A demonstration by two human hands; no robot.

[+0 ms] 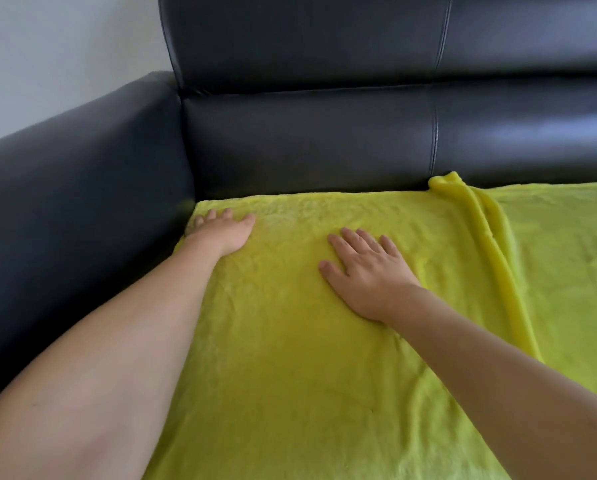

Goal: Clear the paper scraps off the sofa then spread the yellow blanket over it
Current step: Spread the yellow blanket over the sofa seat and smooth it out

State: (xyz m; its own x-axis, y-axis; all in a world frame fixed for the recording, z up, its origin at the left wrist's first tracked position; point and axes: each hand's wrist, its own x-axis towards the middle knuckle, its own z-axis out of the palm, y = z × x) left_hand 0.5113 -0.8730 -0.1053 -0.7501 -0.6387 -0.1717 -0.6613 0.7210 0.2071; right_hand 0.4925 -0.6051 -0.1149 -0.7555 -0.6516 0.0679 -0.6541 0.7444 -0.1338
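The yellow blanket (290,341) lies flat over the seat of the black leather sofa (307,143), reaching up to the backrest. A raised fold (487,244) runs down the blanket right of centre. My left hand (222,230) presses flat on the blanket's far left corner, next to the armrest. My right hand (366,271) lies palm down with spread fingers on the blanket's middle. No paper scraps are visible.
The sofa's left armrest (75,188) rises beside my left arm. The backrest has two stacked cushions with a stitched seam (435,133). A pale wall (47,57) stands behind the armrest.
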